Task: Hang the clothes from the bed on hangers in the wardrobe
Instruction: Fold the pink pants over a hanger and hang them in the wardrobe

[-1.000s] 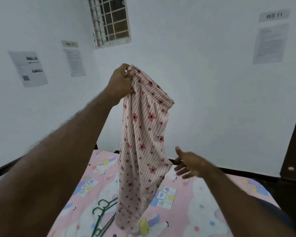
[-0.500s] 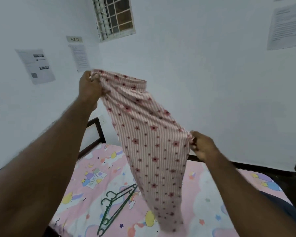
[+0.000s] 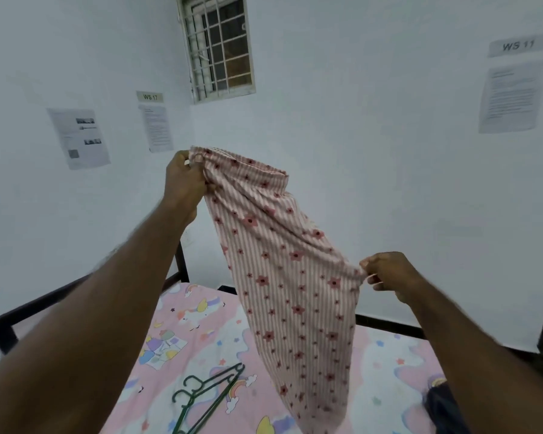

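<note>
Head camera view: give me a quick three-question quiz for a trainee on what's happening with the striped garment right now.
1. True or false: the left hand and the right hand both grip the striped garment.
2. Where do the green hangers lie? A) on the bed B) inside a wardrobe C) in the right hand
3. Short answer: which hand is held higher?

Key: 1 true; 2 A; 3 the left hand.
</note>
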A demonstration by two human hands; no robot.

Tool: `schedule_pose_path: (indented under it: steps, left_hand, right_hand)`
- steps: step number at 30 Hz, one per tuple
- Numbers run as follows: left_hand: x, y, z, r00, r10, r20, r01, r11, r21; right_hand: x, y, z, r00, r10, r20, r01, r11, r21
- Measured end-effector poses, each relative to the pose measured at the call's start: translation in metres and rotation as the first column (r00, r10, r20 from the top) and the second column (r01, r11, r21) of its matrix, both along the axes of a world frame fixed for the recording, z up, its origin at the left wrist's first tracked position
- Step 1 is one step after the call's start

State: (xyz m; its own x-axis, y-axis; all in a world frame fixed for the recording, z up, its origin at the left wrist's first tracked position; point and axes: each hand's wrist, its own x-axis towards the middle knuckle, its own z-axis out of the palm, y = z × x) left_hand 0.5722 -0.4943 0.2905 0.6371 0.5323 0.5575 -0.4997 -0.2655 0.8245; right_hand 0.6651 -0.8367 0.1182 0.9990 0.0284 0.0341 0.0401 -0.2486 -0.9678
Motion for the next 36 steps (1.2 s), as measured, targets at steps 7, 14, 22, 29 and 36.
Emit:
schedule_pose_path:
  steps: [7, 14, 22, 29, 36]
  left_hand:
    - [0.004, -0.041, -0.002, 0.997, -0.007, -0.081, 0.021, 0.984, 0.175]
    - [-0.009, -0.038, 0.001, 0.982, 0.039, -0.186, 0.026, 0.941, 0.337]
    - [-0.031, 0.018, 0.019, 0.946, 0.169, -0.275, 0.013, 0.830, 0.557]
    - [-0.030, 0.037, 0.024, 0.912, -0.188, -0.365, 0.258, 0.954, 0.154]
    - [0.002, 0.028, 0.015, 0.876, -0.279, -0.393, 0.337, 0.937, 0.087]
  right_hand:
    - [-0.043, 0.071, 0.093, 0.858, 0.422, 0.293, -0.417, 0.905, -0.085]
    - [-0.048, 0.132, 0.132, 0.772, 0.580, 0.261, -0.485, 0.802, -0.348]
    - [-0.052, 0.135, 0.220, 0.749, 0.549, 0.371, -0.015, 0.574, -0.819]
    - [-0.058, 0.148, 0.244, 0.821, 0.514, 0.248, -0.188, 0.654, -0.733]
    - [-0.041, 0.133, 0.248, 0.866, 0.462, 0.189, -0.175, 0.635, -0.752]
